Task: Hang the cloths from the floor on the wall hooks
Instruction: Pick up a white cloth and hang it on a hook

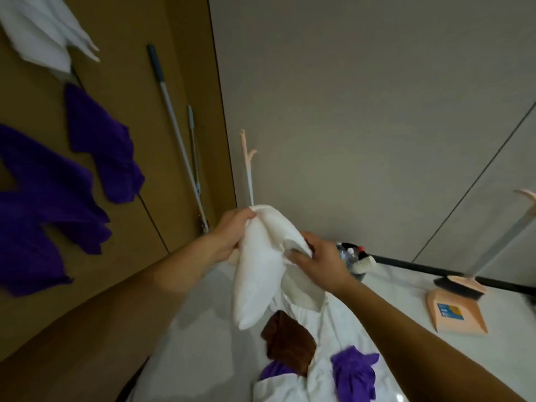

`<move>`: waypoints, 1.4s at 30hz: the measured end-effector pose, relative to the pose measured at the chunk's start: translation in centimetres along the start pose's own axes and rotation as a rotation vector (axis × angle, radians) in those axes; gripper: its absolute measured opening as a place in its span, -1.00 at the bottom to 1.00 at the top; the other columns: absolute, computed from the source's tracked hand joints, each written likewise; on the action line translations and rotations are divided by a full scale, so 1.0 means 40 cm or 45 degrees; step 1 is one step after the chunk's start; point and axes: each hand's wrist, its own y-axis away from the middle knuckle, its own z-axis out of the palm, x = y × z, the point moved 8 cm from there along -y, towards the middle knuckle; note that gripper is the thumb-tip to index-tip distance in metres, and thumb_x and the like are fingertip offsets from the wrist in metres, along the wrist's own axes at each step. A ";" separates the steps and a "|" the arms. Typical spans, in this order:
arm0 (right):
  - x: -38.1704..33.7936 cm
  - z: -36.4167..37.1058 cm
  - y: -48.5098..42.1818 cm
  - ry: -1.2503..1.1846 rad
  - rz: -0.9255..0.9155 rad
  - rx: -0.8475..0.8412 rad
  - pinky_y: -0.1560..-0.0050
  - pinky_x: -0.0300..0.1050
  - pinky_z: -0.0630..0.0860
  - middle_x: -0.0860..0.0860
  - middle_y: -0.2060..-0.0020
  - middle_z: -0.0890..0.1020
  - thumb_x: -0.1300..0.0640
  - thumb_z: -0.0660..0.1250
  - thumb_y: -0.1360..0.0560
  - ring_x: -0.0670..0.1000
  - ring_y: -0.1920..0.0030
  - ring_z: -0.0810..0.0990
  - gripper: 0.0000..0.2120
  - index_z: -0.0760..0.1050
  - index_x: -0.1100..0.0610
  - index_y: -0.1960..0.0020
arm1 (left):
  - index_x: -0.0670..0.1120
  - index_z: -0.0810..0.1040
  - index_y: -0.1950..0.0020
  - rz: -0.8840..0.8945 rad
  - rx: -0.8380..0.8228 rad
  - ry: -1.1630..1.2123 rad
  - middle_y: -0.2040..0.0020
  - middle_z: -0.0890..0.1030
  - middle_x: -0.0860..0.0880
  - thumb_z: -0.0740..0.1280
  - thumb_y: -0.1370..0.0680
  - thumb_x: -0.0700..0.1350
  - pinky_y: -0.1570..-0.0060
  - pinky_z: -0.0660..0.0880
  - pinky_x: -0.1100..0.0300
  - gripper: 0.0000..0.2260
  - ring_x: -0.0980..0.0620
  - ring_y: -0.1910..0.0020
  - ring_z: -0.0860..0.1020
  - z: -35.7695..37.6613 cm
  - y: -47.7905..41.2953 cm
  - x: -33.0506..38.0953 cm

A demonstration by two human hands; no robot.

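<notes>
I hold a white cloth up in front of me with both hands. My left hand grips its top corner, and my right hand pinches an edge lower on the right. On the floor below lies a heap with a brown cloth, a purple cloth and white cloths. On the brown wall at the left hang purple cloths and a white cloth. The hooks themselves are hidden.
Two long mop handles lean against the brown wall. A peach brush handle stands in the corner behind the held cloth. A peach dustpan with a brush sits on the floor at right, and a bucket of bottles is by the wall.
</notes>
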 end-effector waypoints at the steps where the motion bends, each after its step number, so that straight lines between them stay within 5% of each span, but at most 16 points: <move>1: -0.020 -0.032 -0.012 0.015 -0.046 0.095 0.23 -0.17 0.39 -0.22 0.39 0.52 -0.01 0.39 -0.50 -0.23 0.35 0.47 -0.82 0.47 -0.08 0.25 | -0.10 0.56 0.14 0.039 0.040 -0.103 0.22 0.60 -0.08 0.26 -0.52 -0.08 0.34 0.44 0.26 -0.87 0.01 0.33 0.56 -0.021 0.011 0.018; 5: -0.114 -0.086 -0.050 -0.068 -0.086 0.170 0.28 -0.14 0.36 -0.14 0.48 0.47 0.10 0.29 -0.57 -0.10 0.38 0.43 -0.67 0.42 0.03 0.38 | -0.07 0.42 0.23 0.203 -0.070 -0.616 0.19 0.49 -0.03 0.32 -0.46 0.05 0.19 0.36 0.16 -0.79 -0.02 0.19 0.48 -0.045 0.081 0.072; 8: -0.215 -0.050 -0.059 0.064 -0.158 -0.001 0.23 -0.16 0.38 -0.15 0.42 0.52 0.01 0.27 -0.57 -0.10 0.33 0.48 -0.68 0.46 -0.02 0.37 | 0.05 0.48 -0.15 0.165 -0.406 -0.505 -0.11 0.58 0.07 0.52 -0.29 0.17 0.04 0.52 0.24 -0.49 0.10 -0.08 0.58 0.015 0.168 0.069; 10: -0.269 -0.022 -0.057 0.221 -0.198 -0.129 0.17 -0.17 0.37 -0.06 0.28 0.59 -0.04 0.23 -0.57 -0.03 0.24 0.53 -0.74 0.54 0.00 0.25 | 0.19 0.50 -0.12 0.241 -0.542 -0.488 -0.08 0.64 0.11 0.56 -0.29 0.12 0.08 0.55 0.31 -0.55 0.15 -0.07 0.62 0.062 0.222 0.080; 12: -0.316 -0.020 -0.052 0.357 -0.248 -0.171 0.19 -0.15 0.34 0.05 0.22 0.60 -0.05 0.21 -0.59 0.04 0.21 0.53 -0.70 0.56 0.11 0.17 | 0.17 0.56 -0.05 0.352 -0.406 -0.618 0.00 0.67 0.11 0.50 -0.39 0.04 0.06 0.57 0.25 -0.73 0.12 -0.02 0.63 0.062 0.249 0.096; 16: -0.381 -0.094 -0.044 0.387 -0.290 -0.120 0.31 -0.12 0.32 0.00 0.39 0.50 -0.04 0.23 -0.59 0.02 0.34 0.46 -0.63 0.41 0.04 0.37 | -0.15 0.55 -0.08 0.407 -0.118 -0.986 -0.05 0.62 -0.11 0.29 -0.54 -0.15 0.06 0.48 0.15 -0.84 -0.07 -0.03 0.58 -0.023 0.262 0.107; 22: -0.395 -0.210 -0.058 0.136 -0.177 0.008 0.40 -0.19 0.35 -0.07 0.48 0.50 -0.07 0.27 -0.54 -0.03 0.43 0.47 -0.61 0.46 0.09 0.40 | -0.10 0.49 -0.10 0.263 0.127 -0.773 -0.02 0.58 -0.10 0.25 -0.58 -0.12 0.06 0.45 0.11 -0.87 -0.08 0.02 0.57 -0.168 0.281 0.151; 28: -0.417 -0.207 -0.049 0.184 -0.272 -0.049 0.22 -0.13 0.46 -0.04 0.26 0.59 -0.22 0.35 -0.46 -0.02 0.23 0.56 -0.68 0.57 0.05 0.10 | -0.04 0.63 0.10 0.329 0.216 -0.470 0.23 0.67 0.02 0.33 -0.41 0.03 0.28 0.51 0.23 -0.81 0.07 0.26 0.62 -0.194 0.347 0.304; 30: -0.452 -0.168 -0.023 0.075 -0.370 -0.173 0.02 -0.19 0.49 -0.06 0.03 0.57 -0.26 0.45 -0.34 -0.07 0.03 0.55 -0.42 0.50 0.02 -0.25 | -0.03 0.67 0.09 0.341 0.122 -0.478 0.15 0.70 -0.02 0.39 -0.36 0.09 0.19 0.55 0.19 -0.76 0.03 0.16 0.65 -0.170 0.362 0.345; 32: -0.488 -0.110 0.010 0.052 -0.500 -0.374 -0.16 -0.24 0.44 -0.16 -0.18 0.49 -0.27 0.54 -0.23 -0.14 -0.17 0.48 -0.18 0.36 -0.05 -0.40 | -0.04 0.68 0.04 0.291 -0.041 -0.483 0.07 0.70 -0.07 0.49 -0.31 0.17 0.06 0.58 0.08 -0.64 -0.03 0.06 0.66 -0.131 0.375 0.365; 34: -0.514 -0.051 0.037 0.076 -0.605 -0.553 -0.11 -0.37 0.46 -0.31 -0.13 0.54 -0.17 0.58 -0.23 -0.26 -0.12 0.52 -0.33 0.42 -0.18 -0.28 | -0.14 0.66 -0.01 0.241 -0.178 -0.501 0.02 0.69 -0.15 0.55 -0.27 0.18 -0.03 0.56 -0.02 -0.51 -0.09 0.04 0.65 -0.099 0.390 0.377; 37: -0.522 -0.023 0.024 0.193 -0.612 -0.496 0.07 -0.11 0.57 -0.06 0.13 0.64 0.11 0.50 -0.38 -0.07 0.13 0.61 -0.71 0.56 0.06 -0.07 | -0.21 0.60 -0.02 0.220 -0.290 -0.572 0.04 0.65 -0.19 0.59 -0.23 0.12 -0.05 0.53 -0.06 -0.47 -0.10 0.07 0.61 -0.089 0.414 0.397; 39: -0.509 -0.025 0.011 0.204 -0.581 -0.478 0.19 -0.07 0.49 -0.01 0.27 0.57 0.22 0.43 -0.40 -0.04 0.27 0.54 -0.88 0.54 0.14 0.09 | -0.13 0.60 -0.01 0.162 -0.321 -0.868 0.05 0.67 -0.08 0.60 -0.24 0.08 0.08 0.58 0.06 -0.53 -0.05 0.08 0.64 -0.111 0.433 0.397; 42: -0.474 -0.015 0.011 0.254 -0.477 -0.603 0.18 -0.18 0.46 -0.02 0.26 0.58 0.27 0.40 -0.39 -0.07 0.25 0.53 -0.88 0.54 0.07 0.15 | 0.00 0.60 0.05 -0.018 -0.359 -1.357 0.07 0.66 0.03 0.57 -0.29 0.00 0.22 0.56 0.20 -0.70 0.01 0.07 0.65 -0.157 0.455 0.373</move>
